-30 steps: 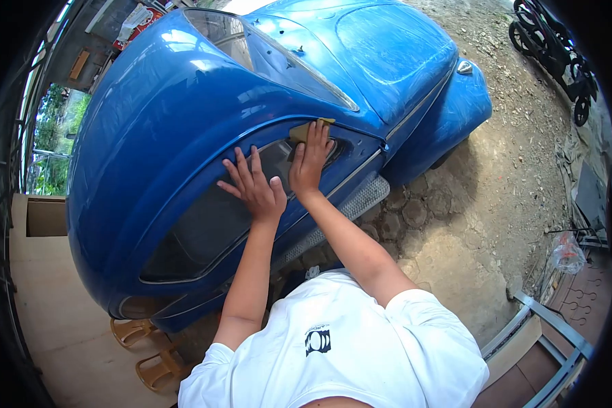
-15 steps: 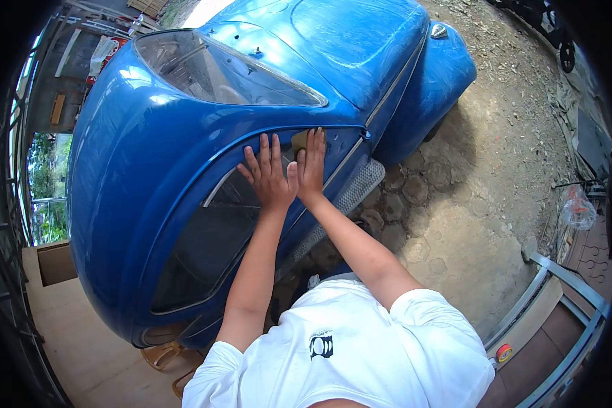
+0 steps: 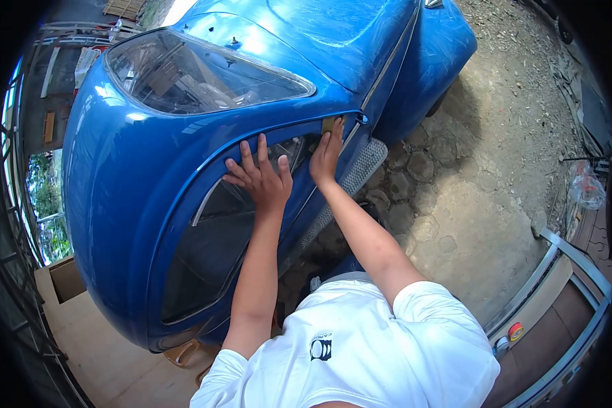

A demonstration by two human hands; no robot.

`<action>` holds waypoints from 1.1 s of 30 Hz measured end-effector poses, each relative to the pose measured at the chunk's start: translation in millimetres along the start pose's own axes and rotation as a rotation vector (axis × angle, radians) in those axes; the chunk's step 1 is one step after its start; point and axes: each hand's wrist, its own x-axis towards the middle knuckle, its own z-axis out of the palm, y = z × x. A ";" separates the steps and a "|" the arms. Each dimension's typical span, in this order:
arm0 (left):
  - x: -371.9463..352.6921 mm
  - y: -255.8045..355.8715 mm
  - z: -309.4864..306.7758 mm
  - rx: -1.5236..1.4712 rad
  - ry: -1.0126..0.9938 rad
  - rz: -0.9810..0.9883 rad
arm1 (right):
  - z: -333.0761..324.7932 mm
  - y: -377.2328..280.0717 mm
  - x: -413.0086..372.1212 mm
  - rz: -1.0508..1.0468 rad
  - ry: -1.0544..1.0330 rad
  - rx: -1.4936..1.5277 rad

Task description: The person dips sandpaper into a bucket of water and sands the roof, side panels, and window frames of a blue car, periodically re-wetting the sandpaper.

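Note:
A blue car (image 3: 143, 170) fills the left and upper middle of the view, with its windshield (image 3: 204, 75) facing up. My left hand (image 3: 264, 178) rests with spread fingers against the door near the front upper corner of the side window (image 3: 214, 241); nothing shows in it. To its right, my right hand (image 3: 326, 155) lies flat with fingers stretched along the door's front edge. A small brownish-yellow piece (image 3: 328, 125) shows beside and partly under the right fingers, against the blue paint.
A textured running board (image 3: 360, 170) runs below the door. Stone paving (image 3: 455, 224) lies to the right. At lower right, a metal frame (image 3: 578, 258) holds a board with a red-yellow tape roll (image 3: 516, 331). A wooden panel (image 3: 102, 340) stands at lower left.
My right hand has moved right, away from my left hand, along the door toward its front edge, and the brownish-yellow piece has shifted with it. The whole view has also shifted slightly.

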 end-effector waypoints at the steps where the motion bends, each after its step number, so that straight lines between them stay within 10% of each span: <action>1: -1.5 -0.5 1.6 0.009 0.000 0.010 | -1.5 9.7 13.8 0.027 0.041 -0.008; 18: 2.1 9.2 -2.4 -0.014 -0.026 -0.011 | -11.5 54.3 1.4 -0.051 0.055 -0.162; 27: -1.2 3.9 -7.1 -0.005 -0.071 0.002 | -12.0 45.1 -96.9 -0.241 -0.290 -0.496; 33: -1.5 -0.1 -37.0 -0.059 -0.212 0.003 | -0.2 16.3 -17.3 -0.305 -0.007 -0.405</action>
